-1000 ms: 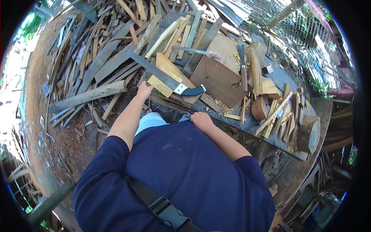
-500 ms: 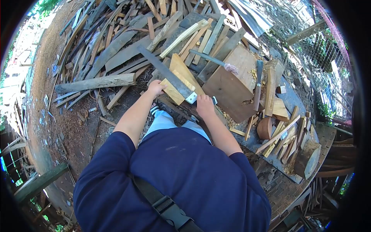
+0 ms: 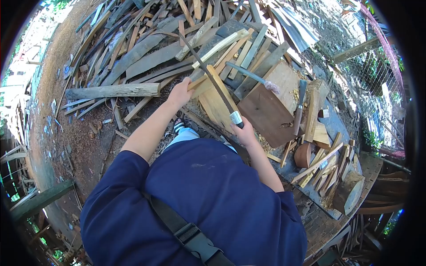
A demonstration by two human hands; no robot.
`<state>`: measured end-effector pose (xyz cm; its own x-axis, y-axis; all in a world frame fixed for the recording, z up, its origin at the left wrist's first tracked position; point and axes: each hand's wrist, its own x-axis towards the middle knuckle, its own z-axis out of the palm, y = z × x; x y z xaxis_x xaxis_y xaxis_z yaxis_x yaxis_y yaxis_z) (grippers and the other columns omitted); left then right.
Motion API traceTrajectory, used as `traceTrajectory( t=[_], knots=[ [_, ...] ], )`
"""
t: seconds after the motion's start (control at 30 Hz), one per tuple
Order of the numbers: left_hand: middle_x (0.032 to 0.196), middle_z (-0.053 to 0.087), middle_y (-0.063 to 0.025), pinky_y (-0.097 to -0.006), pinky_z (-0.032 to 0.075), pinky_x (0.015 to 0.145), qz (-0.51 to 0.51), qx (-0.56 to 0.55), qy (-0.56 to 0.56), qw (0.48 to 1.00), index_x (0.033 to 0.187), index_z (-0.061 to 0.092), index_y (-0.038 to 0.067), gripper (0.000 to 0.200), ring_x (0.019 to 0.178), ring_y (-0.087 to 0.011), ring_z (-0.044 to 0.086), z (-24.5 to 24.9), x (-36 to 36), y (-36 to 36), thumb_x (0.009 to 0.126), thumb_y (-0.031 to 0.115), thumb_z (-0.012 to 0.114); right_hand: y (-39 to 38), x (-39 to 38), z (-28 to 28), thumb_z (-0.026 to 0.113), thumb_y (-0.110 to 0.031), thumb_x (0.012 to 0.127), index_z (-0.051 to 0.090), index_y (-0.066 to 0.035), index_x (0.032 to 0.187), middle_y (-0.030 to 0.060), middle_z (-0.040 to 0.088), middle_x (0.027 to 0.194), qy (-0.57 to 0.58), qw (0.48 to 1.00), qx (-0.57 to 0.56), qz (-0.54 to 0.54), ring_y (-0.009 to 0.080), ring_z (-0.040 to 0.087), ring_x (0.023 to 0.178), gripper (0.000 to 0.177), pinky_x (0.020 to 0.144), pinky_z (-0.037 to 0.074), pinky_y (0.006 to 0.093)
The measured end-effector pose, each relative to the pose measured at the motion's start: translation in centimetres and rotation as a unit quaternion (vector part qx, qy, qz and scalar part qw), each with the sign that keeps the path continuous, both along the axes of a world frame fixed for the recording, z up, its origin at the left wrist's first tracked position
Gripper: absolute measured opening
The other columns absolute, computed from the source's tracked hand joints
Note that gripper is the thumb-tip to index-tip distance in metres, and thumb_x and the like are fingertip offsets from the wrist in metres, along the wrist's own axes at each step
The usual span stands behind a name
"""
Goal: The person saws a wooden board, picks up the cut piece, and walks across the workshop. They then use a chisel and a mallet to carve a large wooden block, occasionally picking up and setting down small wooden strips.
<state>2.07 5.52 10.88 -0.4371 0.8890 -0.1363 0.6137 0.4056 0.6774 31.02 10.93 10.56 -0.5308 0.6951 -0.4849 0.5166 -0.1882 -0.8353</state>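
My right hand is wrapped round the dark handle of a handsaw, whose long blade points up and to the left. The blade passes over a pale wooden board. At the left, my left hand grips the end of a narrow wooden piece, which reaches toward the blade. Whether the saw teeth touch the wood cannot be made out.
Scrap wood is heaped at the upper left. Right of the saw are a large wooden block, a chisel, a mallet-like wooden piece and cut offcuts. A wire fence stands at the upper right.
The saw has turned more upright, with its handle lower and to the right. My left hand has risen slightly and now holds the narrow piece off the board.
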Motion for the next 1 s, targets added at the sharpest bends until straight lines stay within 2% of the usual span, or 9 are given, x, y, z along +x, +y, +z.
traceTrajectory(
  t=[0.1,0.13,0.37,0.53,0.6,0.73,0.8,0.87,1.0],
  knots=[
    [0.087,0.058,-0.0213,-0.0422,0.044,0.074,-0.057,-0.056,0.022,0.997,0.099,0.044,0.003,0.031,0.087,-0.0376,0.055,0.4,-0.2,1.1,0.073,0.012,0.057,-0.3,0.4,-0.2,0.061,-0.015,0.076,0.054,0.000,0.101,0.0039,0.056,0.081,0.032,0.999,0.019,-0.011,0.0128,0.052,0.071,0.030,0.064,0.042,0.0268],
    [0.088,0.059,-0.0208,-0.0421,0.044,0.074,-0.057,-0.076,0.046,0.994,0.098,0.046,0.003,0.030,0.087,-0.0366,0.056,0.7,0.1,1.5,0.072,0.012,0.057,-0.4,0.4,0.0,0.061,-0.015,0.076,0.054,0.000,0.101,0.0039,0.056,0.081,0.032,0.999,0.021,-0.012,0.0128,0.052,0.071,0.030,0.064,0.042,0.0268],
    [0.088,0.062,-0.0152,-0.0400,0.047,0.074,-0.089,-0.232,0.164,0.955,0.091,0.058,0.006,0.025,0.087,-0.0293,0.059,2.1,1.6,4.4,0.070,0.018,0.057,-0.4,0.4,2.7,0.061,-0.020,0.076,0.054,0.000,0.100,0.0111,0.059,0.082,-0.035,0.992,0.116,0.027,0.0203,0.055,0.075,0.032,0.070,0.043,0.0319],
    [0.086,0.062,-0.0151,-0.0394,0.048,0.073,-0.075,-0.202,0.167,0.962,0.087,0.063,0.007,0.022,0.085,-0.0292,0.059,-0.2,1.5,4.8,0.070,0.019,0.057,-0.7,0.0,4.7,0.060,-0.021,0.076,0.054,0.000,0.099,0.0164,0.059,0.082,-0.063,0.988,0.140,0.024,0.0243,0.056,0.076,0.033,0.071,0.043,0.0339],
    [0.085,0.062,-0.0152,-0.0392,0.048,0.073,-0.067,-0.201,0.170,0.962,0.087,0.063,0.007,0.022,0.085,-0.0294,0.060,-0.5,1.4,4.9,0.070,0.020,0.058,-0.6,-0.3,5.6,0.059,-0.024,0.074,0.055,0.000,0.103,0.0228,0.060,0.090,-0.109,0.986,0.120,0.041,0.0351,0.057,0.087,0.038,0.075,0.044,0.0383],
    [0.086,0.062,-0.0173,-0.0380,0.049,0.073,-0.068,-0.183,0.171,0.966,0.084,0.065,0.005,0.019,0.083,-0.0298,0.061,0.4,1.5,4.6,0.071,0.015,0.054,-0.3,-1.2,5.6,0.058,-0.024,0.073,0.056,0.001,0.102,0.0238,0.060,0.088,-0.090,0.987,0.127,0.029,0.0367,0.057,0.086,0.038,0.074,0.044,0.0393],
    [0.085,0.062,-0.0177,-0.0378,0.049,0.073,-0.055,-0.172,0.162,0.970,0.082,0.065,0.005,0.019,0.083,-0.0298,0.061,0.9,1.5,4.5,0.069,0.015,0.055,0.1,-1.7,4.4,0.059,-0.022,0.075,0.055,0.000,0.100,0.0193,0.060,0.083,-0.087,0.988,0.127,0.032,0.0283,0.058,0.078,0.034,0.072,0.043,0.0345],
    [0.083,0.062,-0.0179,-0.0383,0.049,0.072,-0.064,-0.171,0.168,0.969,0.080,0.065,0.004,0.018,0.081,-0.0304,0.061,0.5,1.1,4.4,0.068,0.016,0.057,0.3,-2.1,4.8,0.058,-0.023,0.075,0.056,0.000,0.099,0.0188,0.060,0.082,-0.086,0.981,0.169,0.039,0.0281,0.058,0.078,0.033,0.071,0.044,0.0350],
    [0.081,0.063,-0.0170,-0.0393,0.049,0.070,-0.071,-0.170,0.177,0.967,0.079,0.065,0.005,0.019,0.080,-0.0301,0.061,0.7,0.9,4.5,0.068,0.017,0.056,0.5,-2.7,6.8,0.058,-0.024,0.075,0.056,0.000,0.099,0.0188,0.060,0.081,-0.097,0.988,0.110,0.040,0.0284,0.058,0.077,0.034,0.070,0.044,0.0356]
  ],
)
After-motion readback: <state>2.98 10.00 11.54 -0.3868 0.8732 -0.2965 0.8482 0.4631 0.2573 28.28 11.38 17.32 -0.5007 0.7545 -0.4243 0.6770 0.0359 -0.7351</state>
